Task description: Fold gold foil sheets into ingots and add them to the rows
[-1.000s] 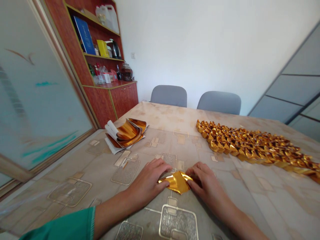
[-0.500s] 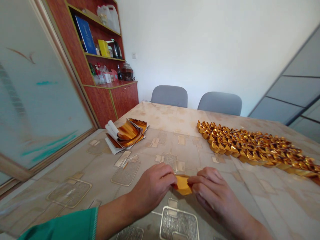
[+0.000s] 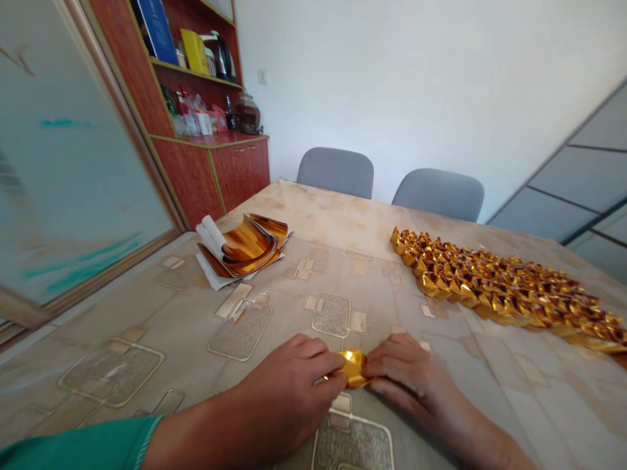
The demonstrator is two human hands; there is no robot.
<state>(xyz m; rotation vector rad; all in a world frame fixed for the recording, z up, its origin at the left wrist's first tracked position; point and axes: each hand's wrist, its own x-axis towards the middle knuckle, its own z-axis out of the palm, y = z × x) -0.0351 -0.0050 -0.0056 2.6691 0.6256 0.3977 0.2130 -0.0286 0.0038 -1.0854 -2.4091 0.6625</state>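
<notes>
A small folded piece of gold foil paper (image 3: 353, 367) lies near the table's front edge, pinched from both sides. My left hand (image 3: 289, 390) grips its left end with curled fingers. My right hand (image 3: 409, 377) holds its right end, fingers closed over it. Most of the paper is hidden between the fingertips. A stack of gold foil sheets (image 3: 242, 247) lies at the back left of the table. A long bed of several folded gold paper ingots (image 3: 494, 287) stretches across the right side.
The table (image 3: 157, 326) wears a beige patterned cloth. Two grey chairs (image 3: 336, 171) stand at its far side. A red wooden cabinet (image 3: 215, 170) with bottles, a kettle and a jar stands at the back left beside a frosted glass panel (image 3: 59, 196).
The gold paper has been folded smaller and now shows only as a small piece between my fingertips. Both hands drew closer together. The view tilted slightly downward.
</notes>
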